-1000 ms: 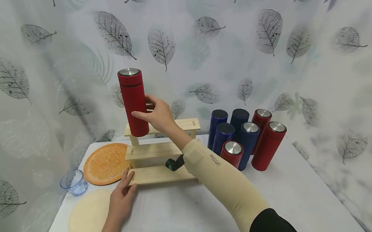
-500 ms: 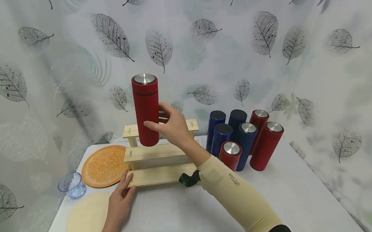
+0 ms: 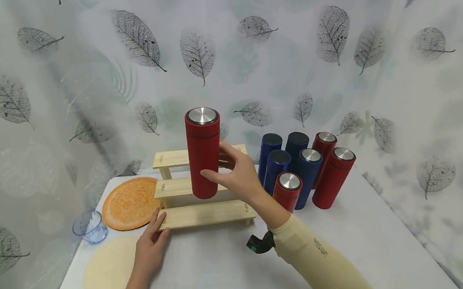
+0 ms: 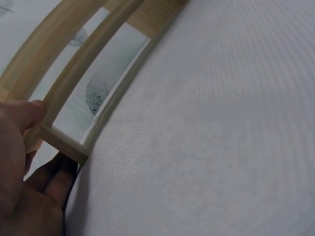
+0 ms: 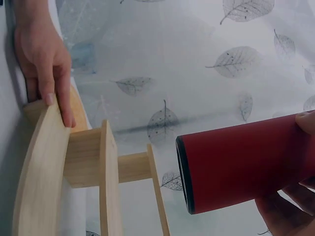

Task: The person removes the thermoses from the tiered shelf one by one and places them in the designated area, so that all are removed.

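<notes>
My right hand (image 3: 240, 176) grips a red thermos bottle (image 3: 204, 152) with a silver-topped lid, thumb on its near side and fingers behind. The bottle is upright, held in the air, and overlaps the upper two steps of a three-step wooden rack (image 3: 206, 215) in the head view. Seen from the right wrist, the bottle's dark-rimmed base (image 5: 186, 174) points toward the rack's steps, with air between. My left hand (image 3: 149, 248) holds the left end of the rack's lowest step. In the left wrist view its fingers (image 4: 58, 184) reach around the short end leg (image 4: 63, 143).
Several blue and red thermos bottles (image 3: 309, 174) stand grouped right of the rack. On the left lie an orange pizza-patterned round mat (image 3: 130, 203) and a pale cream disc (image 3: 111, 267), beside a blue glass (image 3: 90, 228). A leaf-printed curtain (image 3: 215, 62) hangs behind the white table.
My right hand has carried the red thermos bottle rightward and lower in the head view, from over the rack's left part toward its middle. The left hand stays on the rack.
</notes>
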Demonstrator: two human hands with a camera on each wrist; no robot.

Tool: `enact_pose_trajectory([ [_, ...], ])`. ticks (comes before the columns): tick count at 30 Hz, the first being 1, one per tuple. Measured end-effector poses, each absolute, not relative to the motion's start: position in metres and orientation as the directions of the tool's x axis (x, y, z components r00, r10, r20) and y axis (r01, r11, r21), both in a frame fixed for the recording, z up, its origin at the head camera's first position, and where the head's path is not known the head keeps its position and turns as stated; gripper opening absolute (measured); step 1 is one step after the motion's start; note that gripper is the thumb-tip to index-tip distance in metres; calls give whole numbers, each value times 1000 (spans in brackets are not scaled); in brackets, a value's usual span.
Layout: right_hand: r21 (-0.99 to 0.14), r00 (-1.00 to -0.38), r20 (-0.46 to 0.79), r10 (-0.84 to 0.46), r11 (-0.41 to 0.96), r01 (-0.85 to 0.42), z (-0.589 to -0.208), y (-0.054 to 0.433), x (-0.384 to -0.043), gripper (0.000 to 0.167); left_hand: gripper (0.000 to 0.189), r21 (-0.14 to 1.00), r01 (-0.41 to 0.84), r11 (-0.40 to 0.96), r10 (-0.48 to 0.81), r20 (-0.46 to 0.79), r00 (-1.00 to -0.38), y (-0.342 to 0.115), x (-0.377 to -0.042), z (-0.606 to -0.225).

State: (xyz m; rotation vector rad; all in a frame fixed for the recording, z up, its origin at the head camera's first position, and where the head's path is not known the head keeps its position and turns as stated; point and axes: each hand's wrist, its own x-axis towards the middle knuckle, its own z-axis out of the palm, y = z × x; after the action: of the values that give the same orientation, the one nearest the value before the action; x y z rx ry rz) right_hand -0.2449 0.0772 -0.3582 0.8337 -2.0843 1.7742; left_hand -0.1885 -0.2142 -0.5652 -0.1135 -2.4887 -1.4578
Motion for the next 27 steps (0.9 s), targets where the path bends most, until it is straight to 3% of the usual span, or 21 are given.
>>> enact_pose_trajectory([
  [12, -808, -817, 521, -247, 164, -566, -374, 117, -211, 61, 53, 846, 198, 496, -52, 256, -965, -216, -187, -571],
  [27, -776, -799, 541, -264, 209, -595, -383, 154, -180, 62, 53, 862, 179, 473, -58, 233, -971, -216, -191, -570],
])
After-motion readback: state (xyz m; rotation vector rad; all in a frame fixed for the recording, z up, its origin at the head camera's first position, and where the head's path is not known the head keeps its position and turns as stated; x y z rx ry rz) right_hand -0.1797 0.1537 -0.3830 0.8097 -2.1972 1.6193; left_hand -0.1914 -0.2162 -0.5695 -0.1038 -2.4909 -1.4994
